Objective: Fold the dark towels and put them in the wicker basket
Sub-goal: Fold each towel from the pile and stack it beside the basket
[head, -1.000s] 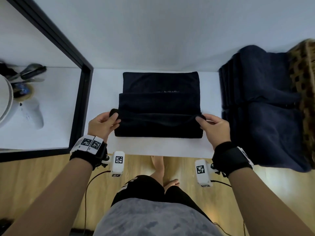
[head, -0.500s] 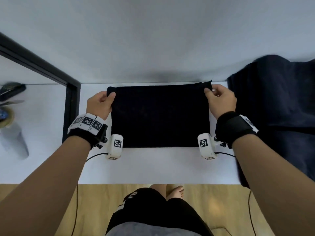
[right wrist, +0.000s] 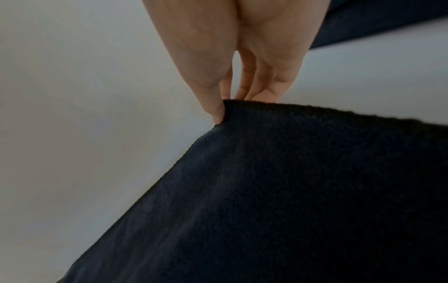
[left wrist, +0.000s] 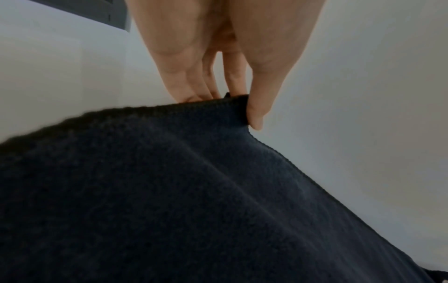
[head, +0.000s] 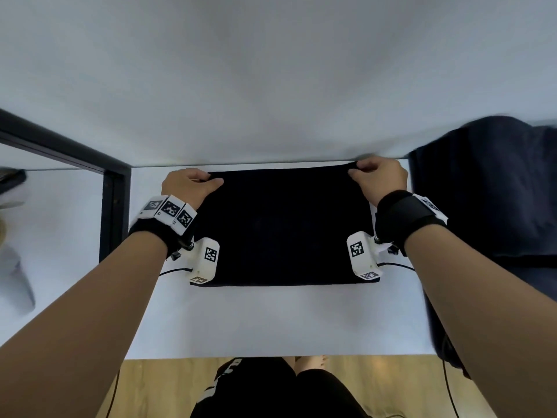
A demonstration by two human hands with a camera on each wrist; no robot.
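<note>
A dark folded towel lies flat as a rectangle on the white table, close to the wall. My left hand pinches its far left corner, thumb on top and fingers behind, as the left wrist view shows on the dark towel under my left hand. My right hand pinches the far right corner; the right wrist view shows the thumb of my right hand on the edge of the dark towel. A heap of dark towels lies at the right. The wicker basket is out of view.
A black frame post stands left of the towel, with a second white surface beyond it holding blurred items. The wall rises right behind the towel. Wooden floor and my legs show below the table's front edge.
Both hands carried the towel's near edge up and over to the far edge, folding it in half. The hands now sit at the far corners near the wall.
</note>
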